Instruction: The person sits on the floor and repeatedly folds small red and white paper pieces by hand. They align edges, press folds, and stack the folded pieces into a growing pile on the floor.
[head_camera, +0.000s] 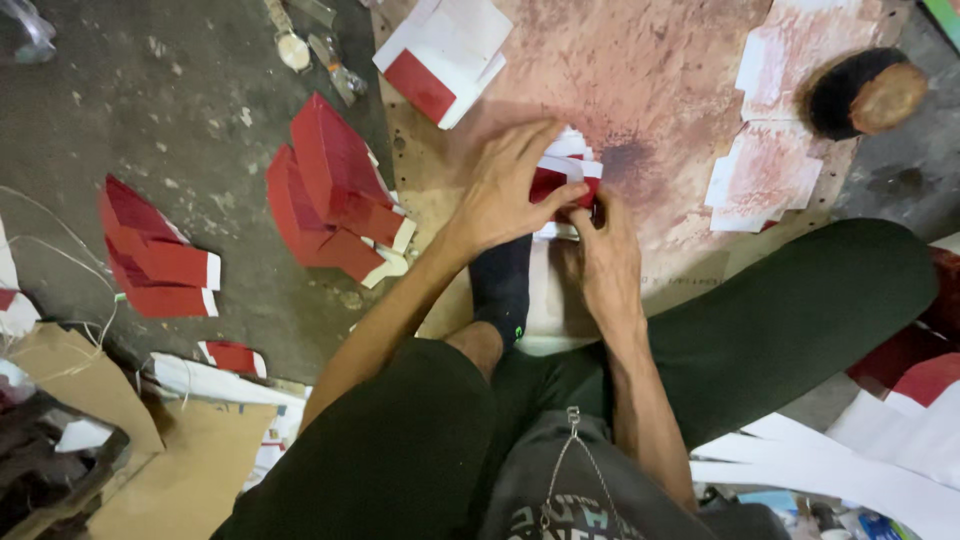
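Note:
I sit on the floor with both hands on a small red and white folded card piece (562, 178) lying on a stained brown board (660, 80). My left hand (505, 190) presses down on it with fingers spread over its top. Against the piece's lower right edge, my right hand (603, 250) pinches the card between thumb and fingers. Much of the piece is hidden beneath my fingers. My foot in a black sock (502, 285) rests just below the hands.
Stacks of folded red card pieces (335, 195) lie left of the board, and more such pieces (155, 255) sit farther left. Flat red and white blanks (445, 50) sit at the board's top. Glue-stained white sheets (765, 170) and a round brush (865, 92) lie right.

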